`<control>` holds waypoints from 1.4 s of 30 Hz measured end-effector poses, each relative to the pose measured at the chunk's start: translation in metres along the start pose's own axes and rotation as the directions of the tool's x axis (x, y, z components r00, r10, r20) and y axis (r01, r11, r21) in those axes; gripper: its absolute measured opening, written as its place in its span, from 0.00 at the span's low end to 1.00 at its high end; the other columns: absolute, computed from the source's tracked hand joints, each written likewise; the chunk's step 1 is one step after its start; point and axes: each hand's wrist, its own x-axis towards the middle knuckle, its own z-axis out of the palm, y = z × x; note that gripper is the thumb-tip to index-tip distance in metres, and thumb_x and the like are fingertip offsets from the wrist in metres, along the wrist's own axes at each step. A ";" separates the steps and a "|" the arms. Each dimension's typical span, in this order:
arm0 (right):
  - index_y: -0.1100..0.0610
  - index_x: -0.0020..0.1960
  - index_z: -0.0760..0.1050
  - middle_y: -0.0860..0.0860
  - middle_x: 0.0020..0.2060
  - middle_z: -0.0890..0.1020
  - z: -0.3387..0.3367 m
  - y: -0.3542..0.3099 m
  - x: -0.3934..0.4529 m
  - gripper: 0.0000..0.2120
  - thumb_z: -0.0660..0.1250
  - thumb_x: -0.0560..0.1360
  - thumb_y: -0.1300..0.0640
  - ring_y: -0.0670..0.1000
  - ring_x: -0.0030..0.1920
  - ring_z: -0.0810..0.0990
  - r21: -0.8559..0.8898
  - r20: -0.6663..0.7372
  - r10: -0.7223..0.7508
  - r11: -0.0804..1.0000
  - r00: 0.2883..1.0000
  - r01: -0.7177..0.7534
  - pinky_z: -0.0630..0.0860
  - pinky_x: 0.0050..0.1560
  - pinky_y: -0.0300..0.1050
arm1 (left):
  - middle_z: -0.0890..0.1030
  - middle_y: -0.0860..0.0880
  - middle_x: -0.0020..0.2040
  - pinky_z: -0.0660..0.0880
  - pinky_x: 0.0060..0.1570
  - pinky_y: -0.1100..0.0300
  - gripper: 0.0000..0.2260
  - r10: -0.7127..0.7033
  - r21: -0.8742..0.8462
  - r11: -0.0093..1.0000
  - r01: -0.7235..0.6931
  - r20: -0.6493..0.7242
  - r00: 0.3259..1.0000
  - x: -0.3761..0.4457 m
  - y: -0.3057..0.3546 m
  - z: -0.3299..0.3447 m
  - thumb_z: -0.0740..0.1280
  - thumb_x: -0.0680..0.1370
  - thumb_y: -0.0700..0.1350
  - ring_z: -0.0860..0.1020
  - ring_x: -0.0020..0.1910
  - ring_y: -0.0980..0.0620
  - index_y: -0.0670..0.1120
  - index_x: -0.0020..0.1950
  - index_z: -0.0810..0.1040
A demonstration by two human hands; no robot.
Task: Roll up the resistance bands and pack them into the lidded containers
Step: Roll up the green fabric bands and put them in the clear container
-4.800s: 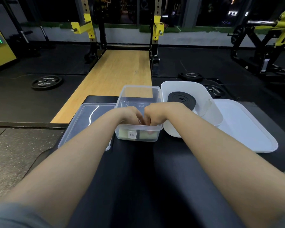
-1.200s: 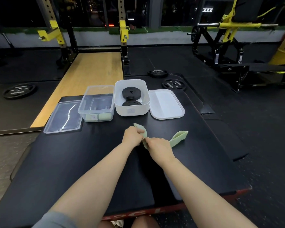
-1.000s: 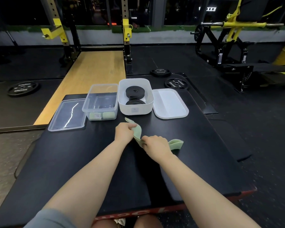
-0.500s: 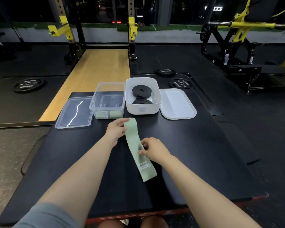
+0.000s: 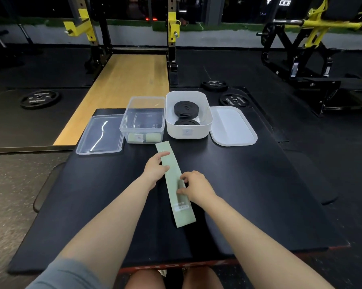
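Head view: a pale green flat fabric resistance band lies stretched out on the black padded desk, running from about 12 o'clock near the containers down toward 5 o'clock. The left hand rests its straightened fingers on the band's left edge near the far end. The right hand sits at the band's middle, its fingers curled onto the fabric; whether they pinch it I cannot tell. At 11 o'clock stands a clear plastic container with two rolled green bands inside, its clear lid lying just left. At 12 o'clock a white plastic container holds coiled black bands, its white lid touching on the right.
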 end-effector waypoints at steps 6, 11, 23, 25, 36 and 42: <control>0.55 0.63 0.74 0.53 0.59 0.73 0.011 -0.009 -0.009 0.21 0.72 0.72 0.55 0.54 0.54 0.77 0.075 -0.015 0.026 0.997 1.000 -0.025 0.75 0.56 0.47 | 0.69 0.47 0.70 0.68 0.54 0.63 0.24 0.002 0.026 1.000 -0.003 0.022 1.000 -0.022 -0.003 -0.009 0.59 0.75 0.26 0.63 0.72 0.52 0.47 0.66 0.72; 0.55 0.64 0.73 0.52 0.59 0.74 0.011 -0.014 -0.018 0.20 0.69 0.74 0.52 0.54 0.56 0.76 0.047 -0.034 0.061 0.997 0.998 -0.059 0.75 0.54 0.48 | 0.69 0.46 0.69 0.70 0.56 0.60 0.24 -0.023 0.014 1.000 0.023 -0.037 0.999 -0.043 -0.010 -0.011 0.60 0.75 0.28 0.64 0.72 0.51 0.49 0.65 0.73; 0.53 0.56 0.72 0.50 0.45 0.80 0.011 -0.008 -0.058 0.13 0.69 0.73 0.52 0.52 0.33 0.80 0.056 0.044 0.150 0.987 0.988 -0.152 0.81 0.45 0.50 | 0.70 0.48 0.67 0.67 0.66 0.58 0.25 0.072 0.210 0.973 -0.090 0.092 0.993 -0.087 -0.025 0.002 0.67 0.70 0.30 0.66 0.69 0.51 0.49 0.64 0.74; 0.53 0.57 0.72 0.51 0.46 0.80 0.012 -0.007 -0.064 0.14 0.69 0.74 0.54 0.51 0.31 0.80 0.055 0.042 0.140 0.988 0.989 -0.142 0.80 0.43 0.48 | 0.70 0.48 0.65 0.68 0.66 0.54 0.22 0.099 0.319 0.939 -0.133 0.120 0.988 -0.096 -0.028 0.004 0.69 0.70 0.33 0.68 0.67 0.51 0.49 0.61 0.76; 0.54 0.57 0.73 0.52 0.45 0.80 0.024 -0.009 -0.083 0.13 0.70 0.73 0.57 0.51 0.32 0.81 0.218 0.025 0.145 0.965 0.989 -0.147 0.80 0.44 0.45 | 0.68 0.53 0.53 0.65 0.49 0.66 0.10 0.141 0.579 0.777 -0.248 0.224 0.964 -0.139 -0.040 -0.005 0.72 0.72 0.44 0.69 0.52 0.55 0.47 0.52 0.77; 0.56 0.54 0.77 0.50 0.48 0.74 0.036 -0.007 -0.094 0.07 0.67 0.75 0.58 0.52 0.47 0.78 0.104 -0.074 0.026 0.994 0.997 -0.018 0.79 0.49 0.51 | 0.70 0.52 0.57 0.71 0.57 0.58 0.10 0.151 0.693 0.640 -0.333 0.311 0.938 -0.146 -0.044 -0.010 0.71 0.74 0.45 0.72 0.56 0.52 0.49 0.54 0.76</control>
